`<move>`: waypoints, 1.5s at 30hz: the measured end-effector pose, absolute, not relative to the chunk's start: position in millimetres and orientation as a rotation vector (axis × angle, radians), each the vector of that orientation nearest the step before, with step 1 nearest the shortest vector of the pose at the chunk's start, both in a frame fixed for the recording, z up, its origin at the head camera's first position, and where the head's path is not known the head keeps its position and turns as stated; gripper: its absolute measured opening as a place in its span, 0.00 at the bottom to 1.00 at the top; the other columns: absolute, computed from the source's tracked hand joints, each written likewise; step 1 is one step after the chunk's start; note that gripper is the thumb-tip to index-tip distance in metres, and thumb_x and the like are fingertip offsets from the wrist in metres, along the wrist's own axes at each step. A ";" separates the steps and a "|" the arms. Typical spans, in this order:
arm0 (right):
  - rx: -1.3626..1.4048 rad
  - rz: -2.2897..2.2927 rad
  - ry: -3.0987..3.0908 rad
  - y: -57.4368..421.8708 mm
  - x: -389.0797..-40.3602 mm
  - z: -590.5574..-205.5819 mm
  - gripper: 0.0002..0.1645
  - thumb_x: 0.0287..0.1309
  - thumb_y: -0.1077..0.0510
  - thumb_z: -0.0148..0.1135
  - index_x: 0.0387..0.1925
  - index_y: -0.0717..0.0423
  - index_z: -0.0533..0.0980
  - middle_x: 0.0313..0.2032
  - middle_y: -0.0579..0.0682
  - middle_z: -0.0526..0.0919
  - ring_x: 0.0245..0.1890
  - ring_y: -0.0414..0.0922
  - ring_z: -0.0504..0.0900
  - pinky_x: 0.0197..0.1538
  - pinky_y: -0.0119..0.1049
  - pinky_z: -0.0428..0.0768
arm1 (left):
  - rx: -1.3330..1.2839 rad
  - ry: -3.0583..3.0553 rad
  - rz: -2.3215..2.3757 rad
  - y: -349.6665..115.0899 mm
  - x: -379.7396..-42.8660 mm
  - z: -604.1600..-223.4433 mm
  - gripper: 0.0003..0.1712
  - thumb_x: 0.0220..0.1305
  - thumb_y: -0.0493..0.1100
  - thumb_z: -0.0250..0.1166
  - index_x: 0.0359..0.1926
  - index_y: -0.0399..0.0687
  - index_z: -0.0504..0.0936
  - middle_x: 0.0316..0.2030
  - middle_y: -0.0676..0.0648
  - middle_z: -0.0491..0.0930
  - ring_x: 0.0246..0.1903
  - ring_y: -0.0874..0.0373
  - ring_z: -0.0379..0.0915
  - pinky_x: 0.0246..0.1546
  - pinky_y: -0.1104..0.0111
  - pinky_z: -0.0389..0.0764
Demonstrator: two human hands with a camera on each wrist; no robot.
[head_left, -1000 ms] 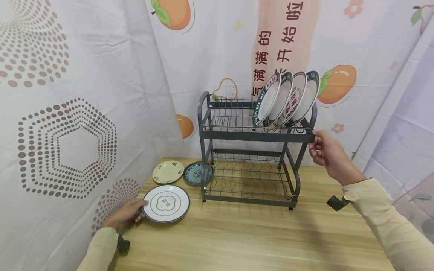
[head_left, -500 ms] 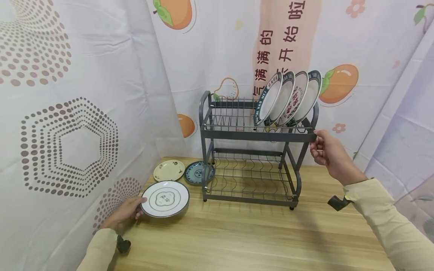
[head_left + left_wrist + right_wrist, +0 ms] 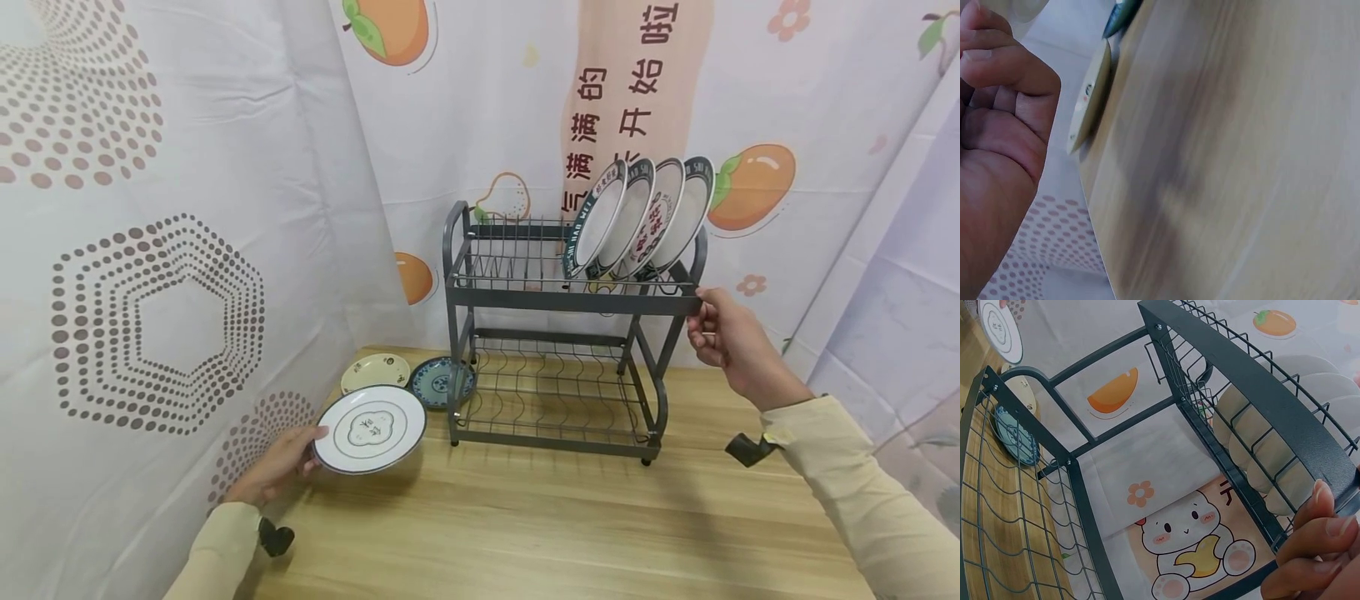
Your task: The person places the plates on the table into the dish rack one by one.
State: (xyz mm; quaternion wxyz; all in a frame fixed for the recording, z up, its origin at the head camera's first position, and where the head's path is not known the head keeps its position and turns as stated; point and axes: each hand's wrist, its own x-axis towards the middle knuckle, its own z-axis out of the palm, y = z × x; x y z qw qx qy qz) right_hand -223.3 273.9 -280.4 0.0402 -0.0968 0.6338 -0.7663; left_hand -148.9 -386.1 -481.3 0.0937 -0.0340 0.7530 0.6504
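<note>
While desk (image 3: 525,517) extends in front of the rack (image 3: 570,302), a white plate (image 3: 371,429) is pinched at its left edge by the left grip (image 3: 281,464), the rack's corner by the right grip (image 3: 729,337).

Left slots (image 3: 501,257) free; plates (image 3: 636,218) block (right)

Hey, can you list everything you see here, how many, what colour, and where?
rack: 1, dark grey, on the table
held plate: 1, white, dark rim, above the table
rack plates: 4, white, patterned, leaning in the rack's top tier, right side
cream plate: 1, cream, on the table, left
blue plate: 1, blue, between cream plate and rack
table: 1, light wood, underneath
curtains: count unclear, white, printed, around the table
sleeves: 2, beige, both arms
left hand: 1, bare, gripping the held plate
right hand: 1, bare, gripping the rack's upper right corner
</note>
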 end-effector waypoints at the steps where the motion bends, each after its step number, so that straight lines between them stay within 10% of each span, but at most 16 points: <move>1: -0.296 -2.349 1.942 274.3 -223.3 -280.5 0.25 0.79 0.49 0.47 0.25 0.55 0.74 0.21 0.44 0.77 0.15 0.35 0.72 0.14 0.25 0.61 | -0.083 2.225 1.937 -384.8 -149.1 -479.1 0.18 0.79 0.48 0.54 0.31 0.46 0.80 0.20 0.54 0.75 0.18 0.66 0.68 0.20 0.75 0.71; 45: -0.249 -2.373 1.948 274.2 -223.8 -281.1 0.24 0.78 0.48 0.49 0.25 0.55 0.73 0.21 0.44 0.77 0.13 0.35 0.72 0.13 0.25 0.63 | 0.231 2.113 1.997 -323.3 -152.4 -435.7 0.22 0.81 0.46 0.48 0.35 0.49 0.86 0.18 0.56 0.77 0.16 0.68 0.65 0.23 0.75 0.69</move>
